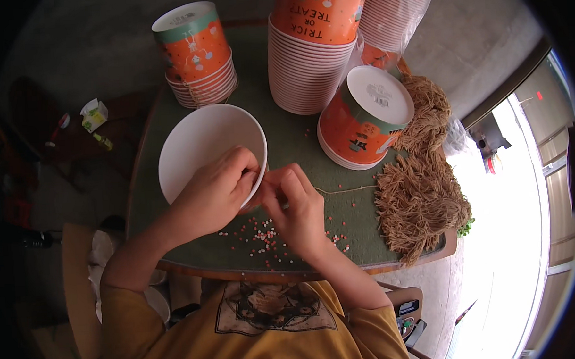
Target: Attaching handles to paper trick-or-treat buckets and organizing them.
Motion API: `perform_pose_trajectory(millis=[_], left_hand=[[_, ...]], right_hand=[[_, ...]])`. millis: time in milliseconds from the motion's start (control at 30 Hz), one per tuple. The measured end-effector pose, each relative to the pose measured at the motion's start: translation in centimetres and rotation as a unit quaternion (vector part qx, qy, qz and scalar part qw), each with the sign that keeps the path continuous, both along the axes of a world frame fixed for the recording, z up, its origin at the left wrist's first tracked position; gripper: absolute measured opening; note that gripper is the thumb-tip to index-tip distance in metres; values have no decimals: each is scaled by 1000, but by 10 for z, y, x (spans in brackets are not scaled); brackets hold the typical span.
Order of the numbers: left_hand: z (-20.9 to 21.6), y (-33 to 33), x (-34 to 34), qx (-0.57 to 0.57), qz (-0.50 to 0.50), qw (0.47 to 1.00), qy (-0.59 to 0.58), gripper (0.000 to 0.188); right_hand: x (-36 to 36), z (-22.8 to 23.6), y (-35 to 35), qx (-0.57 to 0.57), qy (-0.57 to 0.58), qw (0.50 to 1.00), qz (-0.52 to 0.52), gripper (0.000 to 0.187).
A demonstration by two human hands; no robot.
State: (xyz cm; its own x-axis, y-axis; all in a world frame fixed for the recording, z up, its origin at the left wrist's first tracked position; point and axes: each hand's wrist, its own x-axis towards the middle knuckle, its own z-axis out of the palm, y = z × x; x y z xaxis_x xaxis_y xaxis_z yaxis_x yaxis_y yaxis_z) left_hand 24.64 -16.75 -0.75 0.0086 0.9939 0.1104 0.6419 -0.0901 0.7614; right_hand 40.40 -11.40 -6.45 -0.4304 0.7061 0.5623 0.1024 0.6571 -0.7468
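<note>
A white paper bucket [199, 129] lies tipped on the green tabletop, its open mouth toward me. My left hand [226, 182] reaches over the mouth, with closed fingers gripping the rim at its right side. Just outside that rim, my right hand [296, 208] is closed in a pinch, its fingertips almost touching the left ones. A thin brown string [346, 190] runs from beside my right hand toward a pile of cut brown strings [417, 206]. What lies between the fingertips is mostly hidden. Small white and reddish dots [264, 237] are scattered below my hands.
Upside-down orange and green buckets stand in stacks: a short one [195, 55] at far left, a tall one [311, 56] behind, and another [365, 118] at right. A plastic-wrapped stack [396, 14] stands farther back. The table's near edge [291, 273] curves before my body.
</note>
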Motion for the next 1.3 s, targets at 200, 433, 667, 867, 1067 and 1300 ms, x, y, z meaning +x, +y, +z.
perform_pose_trajectory(millis=[200, 433, 667, 867, 1067, 1300], left_hand=[[-5, 8, 8, 158, 35, 980, 114, 13], [-9, 14, 6, 161, -5, 987, -3, 18], [-14, 25, 3, -64, -16, 939, -339, 30], [-8, 29, -2, -160, -4, 922, -354, 17], [-9, 28, -4, -143, 2, 918, -370, 15], [-9, 31, -1, -138, -2, 892, -430, 13]], right_hand=[[16, 18, 19, -158, 29, 987, 2, 16], [7, 19, 32, -250, -15, 961, 119, 13], [3, 20, 38, -474, 146, 839, 225, 13], [14, 23, 45, -502, 149, 826, 207, 12], [39, 34, 55, -423, 52, 872, 242, 12], [33, 50, 46, -328, 90, 883, 322, 14]])
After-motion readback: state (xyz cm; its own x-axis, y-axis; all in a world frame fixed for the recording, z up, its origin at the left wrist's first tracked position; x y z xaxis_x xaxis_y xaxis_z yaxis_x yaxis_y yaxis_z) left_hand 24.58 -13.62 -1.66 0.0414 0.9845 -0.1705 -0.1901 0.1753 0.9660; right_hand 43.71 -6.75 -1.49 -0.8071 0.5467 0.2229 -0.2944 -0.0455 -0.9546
